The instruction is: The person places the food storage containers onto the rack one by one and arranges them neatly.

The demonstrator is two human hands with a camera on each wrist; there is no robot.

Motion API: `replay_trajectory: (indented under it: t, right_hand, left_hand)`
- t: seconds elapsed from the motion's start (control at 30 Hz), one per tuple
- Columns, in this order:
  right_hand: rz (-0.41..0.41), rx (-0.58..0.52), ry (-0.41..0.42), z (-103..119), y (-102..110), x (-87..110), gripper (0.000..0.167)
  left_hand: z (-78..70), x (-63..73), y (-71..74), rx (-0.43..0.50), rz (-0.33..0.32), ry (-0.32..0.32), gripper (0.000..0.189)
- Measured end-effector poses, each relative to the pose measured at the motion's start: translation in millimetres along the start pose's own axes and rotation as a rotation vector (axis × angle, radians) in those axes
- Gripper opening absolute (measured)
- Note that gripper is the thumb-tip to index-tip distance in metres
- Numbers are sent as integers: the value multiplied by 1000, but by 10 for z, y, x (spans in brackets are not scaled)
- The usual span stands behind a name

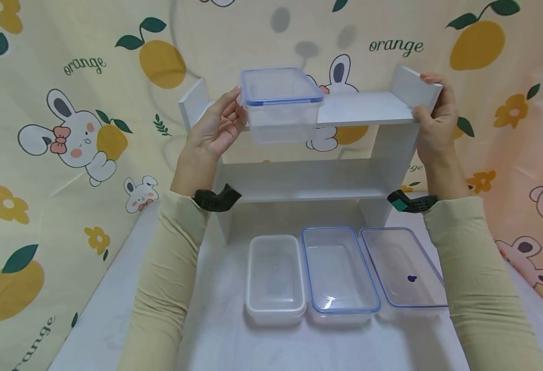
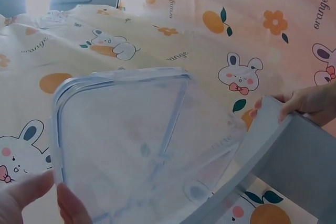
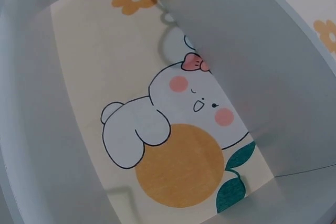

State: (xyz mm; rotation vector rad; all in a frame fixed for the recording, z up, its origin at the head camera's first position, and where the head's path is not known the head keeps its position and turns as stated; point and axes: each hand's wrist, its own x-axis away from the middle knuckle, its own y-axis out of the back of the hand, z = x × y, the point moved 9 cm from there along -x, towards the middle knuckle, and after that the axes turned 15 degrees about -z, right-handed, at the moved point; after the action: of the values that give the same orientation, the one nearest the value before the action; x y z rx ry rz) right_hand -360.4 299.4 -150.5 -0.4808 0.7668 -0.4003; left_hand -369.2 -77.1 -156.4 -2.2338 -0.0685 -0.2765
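Observation:
My left hand (image 1: 217, 126) pinches the left edge of a clear plastic food container (image 1: 280, 98) with a blue-rimmed lid. The container is upright, overlapping the left part of the top board of a white shelf unit (image 1: 364, 109) in the head view. From the left wrist, thumb and fingertips show at the lid's edge (image 2: 56, 129). At the upper right, my right hand (image 1: 440, 121) grips the raised end panel of the shelf unit. The right wrist view looks into the unit's white panels (image 3: 241, 51), and the hand itself is out of that picture.
On the white table (image 1: 234, 345) stand three more containers: one with a whitish lid (image 1: 276, 273), and two with blue-rimmed lids, in the middle (image 1: 341, 268) and at right (image 1: 403, 265). A patterned cloth (image 1: 90, 196) hangs behind the shelf unit.

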Motion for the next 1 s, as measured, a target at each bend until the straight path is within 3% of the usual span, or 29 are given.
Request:
replay_trajectory:
  t: [0.23,0.5,0.73,0.87,1.0]
  right_hand:
    - [9,-1,11,9,9,-5,43]
    - [16,9,12,5,5,3,44]
    - [21,0,10,-11,-5,13,43]
    - [16,4,11,-9,1,9,43]
    - [10,7,10,-6,8,0,44]
  left_hand:
    - [13,-18,-36,-18,-15,29,22]
    - [-44,-75,-29,-108,-83,28,31]
    - [-164,-126,15,-197,-191,-35,39]
    - [-217,-129,14,-251,-234,-102,26]
    - [-240,-118,-12,-307,-231,-172,13]
